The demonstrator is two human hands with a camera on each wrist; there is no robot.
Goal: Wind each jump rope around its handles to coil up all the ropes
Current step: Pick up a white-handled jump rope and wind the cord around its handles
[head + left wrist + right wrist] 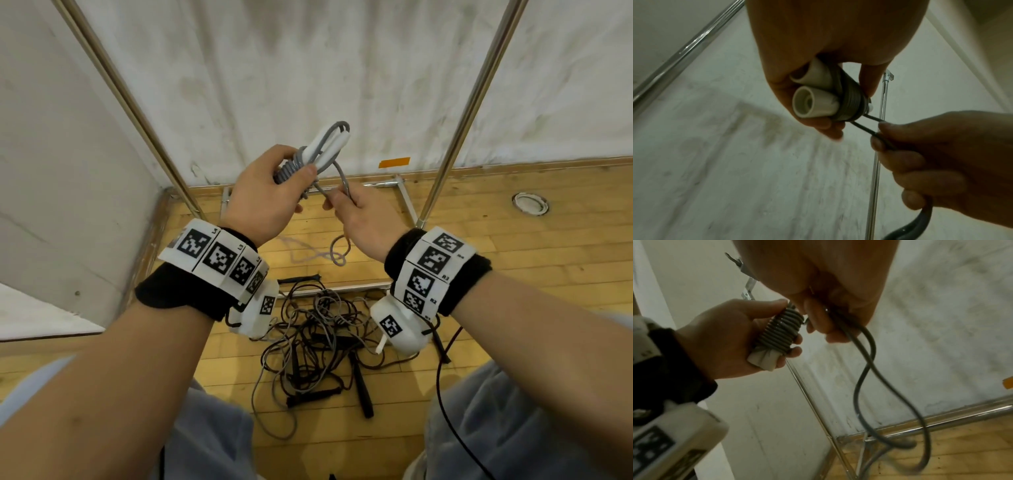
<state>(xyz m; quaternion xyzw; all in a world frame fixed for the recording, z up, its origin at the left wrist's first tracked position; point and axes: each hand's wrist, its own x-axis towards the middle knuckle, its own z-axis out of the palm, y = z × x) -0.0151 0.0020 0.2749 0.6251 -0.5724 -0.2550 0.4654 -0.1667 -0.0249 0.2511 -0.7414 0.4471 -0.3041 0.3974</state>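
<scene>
— Two white handles (328, 145) were side by side in the left hand (265, 197), weren't they?

— Yes, held as a pair, with the fingers and thumb curled round them. The grey rope (291, 168) was wound in tight turns about their middle, right under the thumb. In the left wrist view the hollow butt ends of the handles (813, 99) faced the camera, with the coil (852, 100) just behind them.

— And the right hand (364, 219)?

— Closed on the loose part of the same rope, just beside the left hand. Two strands ran from the coil into its curled fingers (898, 142). From the right wrist, the slack (865, 369) hung below the fist in a long loop.

— Where were the other ropes?

— On the wooden floor (513, 274), between the person's knees — a tangled heap of ropes (315, 339), dark and grey, with black handles (361, 390) lying among them. A pale loop of rope (310, 253) lay on the floor beyond the heap, blurred.

— Anything else in sight?

— A metal frame (476, 89) stood before a dirty white wall (308, 68), with an orange strip (394, 162) low on the wall.
</scene>
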